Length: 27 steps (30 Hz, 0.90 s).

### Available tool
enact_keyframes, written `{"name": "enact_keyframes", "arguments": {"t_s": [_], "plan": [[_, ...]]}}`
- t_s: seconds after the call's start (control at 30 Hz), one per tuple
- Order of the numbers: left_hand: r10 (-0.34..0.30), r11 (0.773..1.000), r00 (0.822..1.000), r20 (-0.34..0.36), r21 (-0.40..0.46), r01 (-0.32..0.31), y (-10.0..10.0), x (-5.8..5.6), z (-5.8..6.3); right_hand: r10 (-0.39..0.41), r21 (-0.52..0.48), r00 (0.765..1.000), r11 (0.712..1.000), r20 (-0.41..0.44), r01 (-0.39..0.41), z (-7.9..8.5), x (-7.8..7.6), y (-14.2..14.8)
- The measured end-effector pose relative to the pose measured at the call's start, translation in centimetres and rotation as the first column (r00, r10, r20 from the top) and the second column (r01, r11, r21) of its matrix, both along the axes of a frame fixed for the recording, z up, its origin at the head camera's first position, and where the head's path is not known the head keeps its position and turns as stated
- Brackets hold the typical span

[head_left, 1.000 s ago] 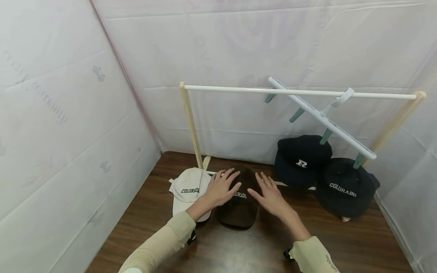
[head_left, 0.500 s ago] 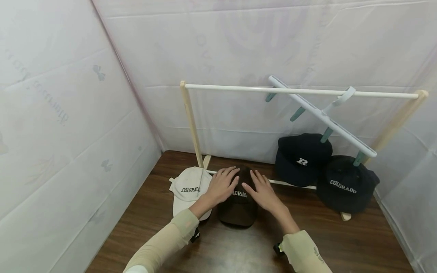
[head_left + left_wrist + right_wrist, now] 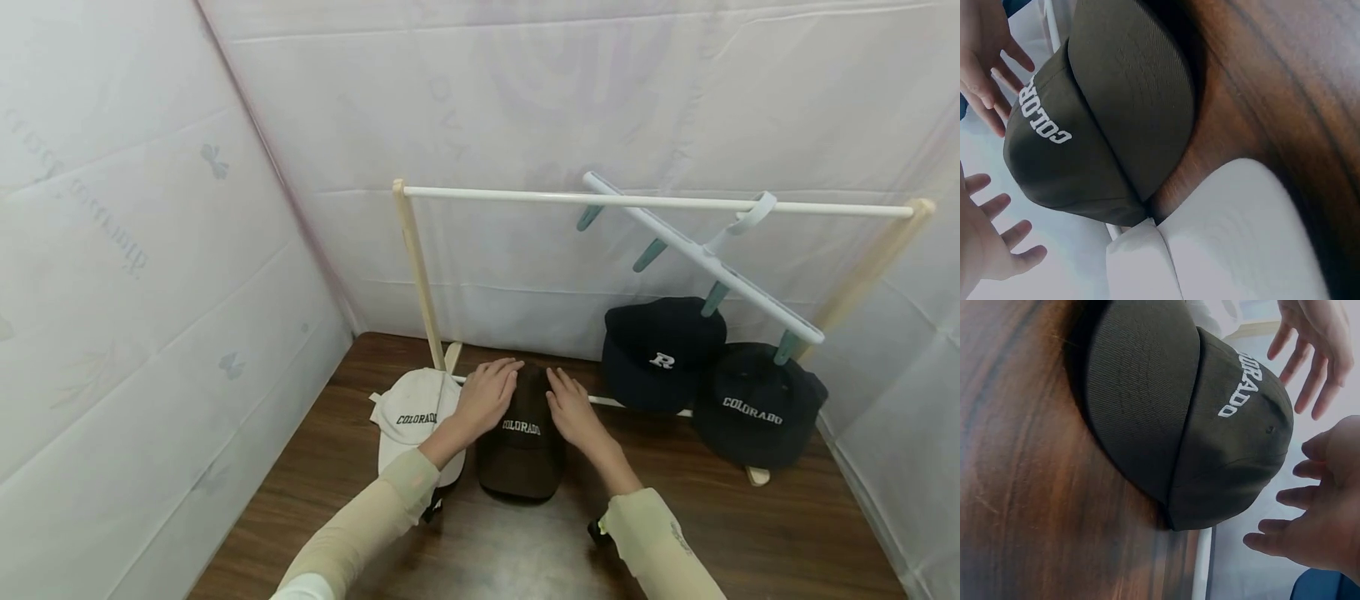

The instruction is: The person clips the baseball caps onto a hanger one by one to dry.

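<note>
The brown cap sits upright on the wooden table, bill toward the person. It looks light and matte, so unlikely to slip or break; the bill is probably stiff, the crown soft enough to dent under a hard squeeze. The sides of the crown, low down, seem the best hold. The left hand and right hand flank that crown, fingers loosely extended and holding nothing; the wrist views show gaps between fingers and cloth. The white cap lies just beside it, under the left forearm, and crowds that side; whether the two caps touch is hard to tell. Right of the right hand, well apart, are the black cap and, farther back, the navy cap. A low bar runs behind the brown cap. Above, a clip hanger hangs aslant from the rail, before pale cloth.
</note>
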<state>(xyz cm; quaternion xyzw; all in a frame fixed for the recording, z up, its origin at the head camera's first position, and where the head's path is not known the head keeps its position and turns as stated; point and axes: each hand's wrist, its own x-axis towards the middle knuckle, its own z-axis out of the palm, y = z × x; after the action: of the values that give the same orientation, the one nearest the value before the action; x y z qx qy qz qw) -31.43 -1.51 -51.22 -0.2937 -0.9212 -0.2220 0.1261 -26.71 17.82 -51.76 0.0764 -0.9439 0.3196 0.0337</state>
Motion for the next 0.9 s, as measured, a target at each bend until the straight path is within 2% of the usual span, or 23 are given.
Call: {"name": "enact_keyframes", "arguments": {"t_s": [0.2,0.33,0.47,0.67,0.9], "plan": [[-0.001,1.0,1.0,-0.003,0.031,0.001,0.1,-1.3,-0.2,-0.019,0.007,0.999,1.0,0.034,0.019,0.2,-1.1,-0.7],[0.006,0.992,0.994,0.105,0.126,-0.019,0.3,-2.3,-0.5,-0.03,-0.002,0.998,1.0,0.06,0.03,0.2,-1.8,-1.2],[-0.003,0.973,0.976,0.219,0.226,-0.048,0.4,-3.1,-0.9,-0.052,-0.009,0.997,0.999,0.064,0.053,0.1,-2.6,-1.5],[0.016,0.958,0.96,0.28,0.272,-0.095,0.8,-3.7,-1.7,-0.077,-0.049,0.996,0.996,0.042,0.079,-0.3,-3.4,-1.6],[0.026,0.934,0.935,0.353,0.325,-0.149,1.4,-3.4,-2.4,-0.133,-0.13,0.987,0.981,0.094,0.144,-0.7,-3.7,-1.6]]}}
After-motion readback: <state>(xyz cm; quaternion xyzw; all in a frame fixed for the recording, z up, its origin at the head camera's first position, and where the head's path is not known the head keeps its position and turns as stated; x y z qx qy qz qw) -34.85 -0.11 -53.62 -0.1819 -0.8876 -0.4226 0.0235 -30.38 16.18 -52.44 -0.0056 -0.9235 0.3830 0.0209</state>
